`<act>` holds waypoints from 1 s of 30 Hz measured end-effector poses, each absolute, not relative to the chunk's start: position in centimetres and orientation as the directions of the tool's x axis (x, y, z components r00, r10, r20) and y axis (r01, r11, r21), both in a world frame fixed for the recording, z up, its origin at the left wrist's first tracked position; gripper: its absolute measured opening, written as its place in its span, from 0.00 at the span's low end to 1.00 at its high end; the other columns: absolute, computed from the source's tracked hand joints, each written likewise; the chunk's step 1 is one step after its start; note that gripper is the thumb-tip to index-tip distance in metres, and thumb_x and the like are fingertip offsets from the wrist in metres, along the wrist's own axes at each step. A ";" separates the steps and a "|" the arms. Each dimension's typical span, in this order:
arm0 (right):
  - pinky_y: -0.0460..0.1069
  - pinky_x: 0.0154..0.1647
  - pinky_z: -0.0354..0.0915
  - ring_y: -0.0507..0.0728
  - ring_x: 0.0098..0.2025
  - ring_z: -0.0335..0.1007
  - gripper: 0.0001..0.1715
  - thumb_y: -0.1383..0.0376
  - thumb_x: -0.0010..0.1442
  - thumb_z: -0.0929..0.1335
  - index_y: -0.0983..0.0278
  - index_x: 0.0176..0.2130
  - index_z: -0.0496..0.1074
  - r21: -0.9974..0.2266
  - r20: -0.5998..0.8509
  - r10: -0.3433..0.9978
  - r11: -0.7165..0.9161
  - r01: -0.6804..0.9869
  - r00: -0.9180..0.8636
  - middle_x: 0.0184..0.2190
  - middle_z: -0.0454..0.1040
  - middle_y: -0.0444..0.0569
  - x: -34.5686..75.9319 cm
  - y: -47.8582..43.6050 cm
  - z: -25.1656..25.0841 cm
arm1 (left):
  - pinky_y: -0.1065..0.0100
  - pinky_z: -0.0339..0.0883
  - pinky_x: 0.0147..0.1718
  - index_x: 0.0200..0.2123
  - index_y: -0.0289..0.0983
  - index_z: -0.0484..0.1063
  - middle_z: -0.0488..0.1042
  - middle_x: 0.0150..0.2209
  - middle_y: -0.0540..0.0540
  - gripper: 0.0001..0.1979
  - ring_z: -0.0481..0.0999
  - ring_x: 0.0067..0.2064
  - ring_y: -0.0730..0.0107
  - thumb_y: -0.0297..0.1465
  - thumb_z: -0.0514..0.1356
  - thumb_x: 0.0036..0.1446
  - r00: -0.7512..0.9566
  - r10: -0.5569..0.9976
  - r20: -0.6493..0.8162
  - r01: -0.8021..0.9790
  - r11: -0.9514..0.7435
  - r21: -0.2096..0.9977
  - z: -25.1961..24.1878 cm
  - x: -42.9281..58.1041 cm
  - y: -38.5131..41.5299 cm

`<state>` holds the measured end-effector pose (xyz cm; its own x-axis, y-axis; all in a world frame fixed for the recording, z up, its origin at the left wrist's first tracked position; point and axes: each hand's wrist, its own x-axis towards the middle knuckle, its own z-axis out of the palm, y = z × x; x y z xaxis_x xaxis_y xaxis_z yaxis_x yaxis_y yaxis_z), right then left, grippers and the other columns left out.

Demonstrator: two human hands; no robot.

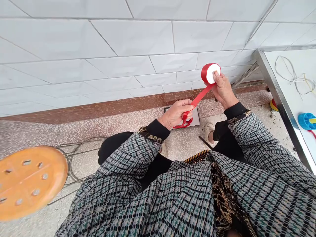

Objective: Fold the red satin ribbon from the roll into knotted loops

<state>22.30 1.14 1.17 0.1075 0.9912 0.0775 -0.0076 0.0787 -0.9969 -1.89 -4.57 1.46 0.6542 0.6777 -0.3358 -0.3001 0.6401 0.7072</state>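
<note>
My right hand (222,86) is closed on a roll of red ribbon (205,74), the thumb pressed to its white end face. A flat length of red ribbon (202,94) runs from the roll down to my left hand (177,114), which pinches it between thumb and fingers. Below that pinch the loose ribbon trails in loops (184,123) over a shallow white tray with a dark rim (196,117) on the floor. Whether the loops touch the tray I cannot tell.
At right stands a metal-edged table (283,84) with thin cords (293,77) and a blue plastic spool (306,120). An orange round stool (27,181) with holes is at lower left. White tiled wall (133,36) rises ahead.
</note>
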 end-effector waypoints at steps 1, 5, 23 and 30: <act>0.68 0.65 0.76 0.72 0.69 0.71 0.48 0.25 0.52 0.74 0.58 0.52 0.76 -0.997 0.078 0.993 0.077 0.012 0.091 0.58 0.80 0.58 22.2 1.0 1.5 | 0.74 0.61 0.25 0.33 0.34 0.74 0.67 0.21 0.54 0.07 0.65 0.22 0.79 0.22 0.68 0.62 0.652 0.685 -0.326 -0.327 0.642 0.694 1.6 -2.0 -4.5; 0.68 0.65 0.75 0.72 0.67 0.72 0.51 0.24 0.54 0.72 0.60 0.55 0.77 -0.990 0.066 0.997 0.060 0.131 0.046 0.57 0.80 0.59 22.2 0.4 2.5 | 0.72 0.63 0.26 0.30 0.34 0.74 0.65 0.20 0.54 0.07 0.65 0.21 0.76 0.20 0.64 0.61 0.639 0.694 -0.334 -0.385 0.663 0.642 2.3 -2.3 -4.2; 0.52 0.45 0.73 0.58 0.42 0.75 0.45 0.30 0.53 0.78 0.65 0.48 0.81 -0.965 -0.072 0.935 0.023 0.263 -0.348 0.36 0.78 0.49 23.5 -1.3 5.2 | 0.74 0.55 0.19 0.27 0.33 0.76 0.59 0.17 0.52 0.09 0.58 0.17 0.77 0.18 0.57 0.53 0.629 0.666 -0.400 -0.332 0.696 0.637 3.2 -3.8 -2.9; 0.51 0.41 0.67 0.56 0.39 0.70 0.39 0.34 0.54 0.79 0.63 0.44 0.79 -0.932 -0.125 0.862 0.068 0.357 -0.491 0.37 0.77 0.47 24.0 -0.6 4.9 | 0.77 0.48 0.17 0.26 0.33 0.73 0.59 0.18 0.53 0.08 0.54 0.17 0.81 0.19 0.57 0.53 0.641 0.640 -0.423 -0.278 0.708 0.649 2.4 -3.7 -2.5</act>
<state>24.03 -0.62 4.92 -0.4906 0.8623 -0.1252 0.3566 0.0675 -0.9318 -3.68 -2.54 2.44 0.6411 0.6403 -0.4231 -0.2784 0.7078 0.6492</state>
